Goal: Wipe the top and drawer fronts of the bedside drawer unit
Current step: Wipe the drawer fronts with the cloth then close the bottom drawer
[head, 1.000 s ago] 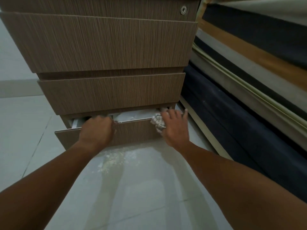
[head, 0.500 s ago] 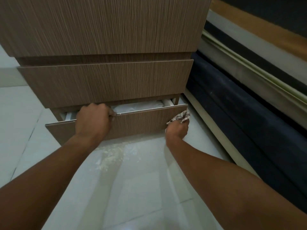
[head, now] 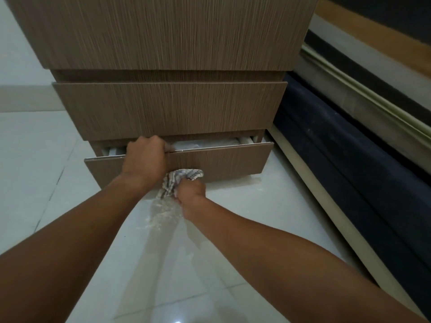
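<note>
The wood-grain bedside drawer unit [head: 168,38] fills the top of the view. Its bottom drawer [head: 224,159] is pulled partly out, with pale contents just visible inside. My left hand [head: 145,157] grips the top edge of that drawer front, left of centre. My right hand [head: 190,194] is closed on a checked cloth [head: 179,180], which presses against the lower middle of the bottom drawer front, just right of my left wrist. The middle drawer front [head: 170,108] above is closed.
A patch of pale dust or powder [head: 163,210] lies on the glossy white tiled floor [head: 42,159] in front of the unit. To the right runs a bed side with a dark navy panel [head: 345,159] and a cream base strip [head: 314,190].
My right hand has swept the cloth leftward along the bottom drawer front, from its right end to the lower middle. My left hand has kept its hold on the drawer's top edge.
</note>
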A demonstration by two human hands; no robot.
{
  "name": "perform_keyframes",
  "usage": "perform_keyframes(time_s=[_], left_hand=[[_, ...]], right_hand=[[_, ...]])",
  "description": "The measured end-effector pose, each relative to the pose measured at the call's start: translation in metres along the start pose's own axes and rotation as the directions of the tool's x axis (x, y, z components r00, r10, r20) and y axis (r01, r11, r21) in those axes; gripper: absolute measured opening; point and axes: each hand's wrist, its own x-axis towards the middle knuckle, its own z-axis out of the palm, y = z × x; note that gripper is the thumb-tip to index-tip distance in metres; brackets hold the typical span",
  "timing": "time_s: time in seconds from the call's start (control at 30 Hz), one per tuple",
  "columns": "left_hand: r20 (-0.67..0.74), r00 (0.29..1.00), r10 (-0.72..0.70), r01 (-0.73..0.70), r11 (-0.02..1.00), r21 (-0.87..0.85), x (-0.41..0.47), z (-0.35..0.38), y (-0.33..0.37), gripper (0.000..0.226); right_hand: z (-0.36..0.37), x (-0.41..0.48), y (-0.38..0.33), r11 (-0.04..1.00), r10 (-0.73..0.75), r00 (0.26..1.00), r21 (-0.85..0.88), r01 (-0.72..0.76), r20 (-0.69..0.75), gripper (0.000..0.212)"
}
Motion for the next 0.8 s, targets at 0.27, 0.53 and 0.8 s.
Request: perform_keyframes(time_s=[0.27,0.53,0.8], left_hand=[[-0.035,0.956,-0.290,0.264,0.909,-0.324,-0.021,-0.027,-0.027,0.037],[-0.018,0.882,-0.470,0.468,0.881,-0.072,-0.040,-0.038,-0.070,0.025],[0.013,0.796,-0.605,0.546,0.710,-0.445,-0.045,-0.033,-0.085,0.035]], right_hand=[[-0.060,-0.047,-0.032,0.531,-0.824,0.562,-0.254,0.808,0.065,0.050],[-0.073,-0.005,-0.034,-0.100,-0.878,0.379,-0.887,0.451,0.291,0.072],[0.020,-0.007,-0.028,-0.439,-0.760,0.179,-0.696,0.569,0.625,0.047]])
